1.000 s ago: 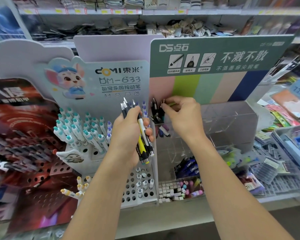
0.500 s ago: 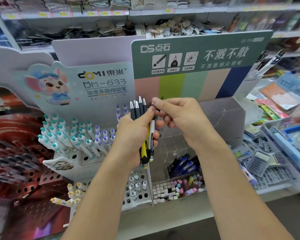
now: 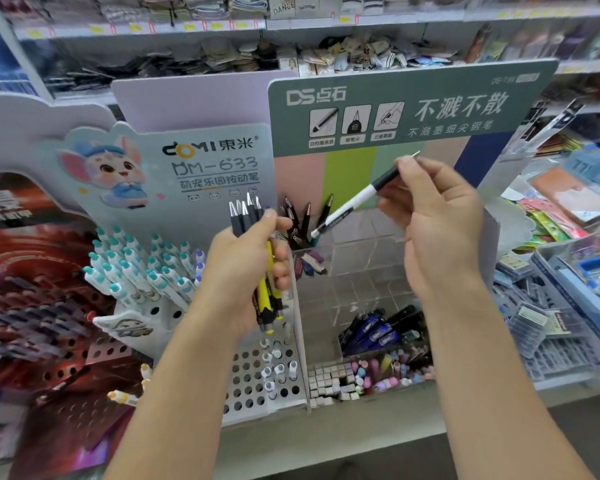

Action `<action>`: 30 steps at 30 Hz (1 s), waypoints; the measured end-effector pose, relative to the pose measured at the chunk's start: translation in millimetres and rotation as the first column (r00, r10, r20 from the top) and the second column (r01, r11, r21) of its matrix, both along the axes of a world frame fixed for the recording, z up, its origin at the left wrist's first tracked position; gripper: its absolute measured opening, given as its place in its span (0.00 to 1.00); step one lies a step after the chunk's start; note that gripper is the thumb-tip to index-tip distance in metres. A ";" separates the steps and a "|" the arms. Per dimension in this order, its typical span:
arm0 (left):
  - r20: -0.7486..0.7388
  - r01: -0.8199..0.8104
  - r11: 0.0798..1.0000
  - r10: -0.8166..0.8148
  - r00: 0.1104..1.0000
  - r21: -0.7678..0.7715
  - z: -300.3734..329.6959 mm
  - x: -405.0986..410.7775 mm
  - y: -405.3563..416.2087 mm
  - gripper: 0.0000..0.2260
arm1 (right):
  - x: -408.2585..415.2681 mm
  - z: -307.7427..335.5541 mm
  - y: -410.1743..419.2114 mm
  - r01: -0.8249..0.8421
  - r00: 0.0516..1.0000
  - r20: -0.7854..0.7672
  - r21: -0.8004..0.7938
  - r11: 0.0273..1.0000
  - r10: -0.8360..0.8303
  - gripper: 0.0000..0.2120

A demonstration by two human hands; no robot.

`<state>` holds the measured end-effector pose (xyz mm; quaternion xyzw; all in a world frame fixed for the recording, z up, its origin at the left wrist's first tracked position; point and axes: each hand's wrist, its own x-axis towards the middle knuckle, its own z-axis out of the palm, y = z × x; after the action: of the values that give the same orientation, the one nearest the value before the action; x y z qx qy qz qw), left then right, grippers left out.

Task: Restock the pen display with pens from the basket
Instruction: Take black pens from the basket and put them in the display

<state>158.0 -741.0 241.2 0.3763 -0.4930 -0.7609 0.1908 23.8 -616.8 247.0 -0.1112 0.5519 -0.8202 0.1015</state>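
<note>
**Pen display restock: both hands holding pens**

The left hand point(image 3: 243, 271) grips a bundle of pens point(image 3: 257, 258), tips up, in front of the white perforated rack point(image 3: 257, 386). The right hand point(image 3: 433, 220) pinches a single black-and-white pen point(image 3: 355, 202), tilted, its lower end just above the pens standing in the top-left cell of the clear acrylic display point(image 3: 361, 265). Dark blue pens point(image 3: 374, 330) lie in a lower cell. Teal-capped pens point(image 3: 136, 268) fill the rack's upper left.

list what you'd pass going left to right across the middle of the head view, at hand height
teal-capped pens → left hand gripping the bundle of pens → black pens standing in the clear compartment → black-and-white pen → right hand holding it
</note>
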 end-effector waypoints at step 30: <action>-0.089 0.010 0.999 -0.006 0.996 0.052 -4.5 -4.5 10.3 0.08 | 2.1 -47.8 -44.7 -0.018 0.907 -0.299 0.679 0.734 0.298 0.02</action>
<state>153.5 -730.7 236.7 0.3451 -0.4652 -0.7904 0.1995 25.9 -661.5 199.2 -0.2754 0.8033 -0.5197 0.0938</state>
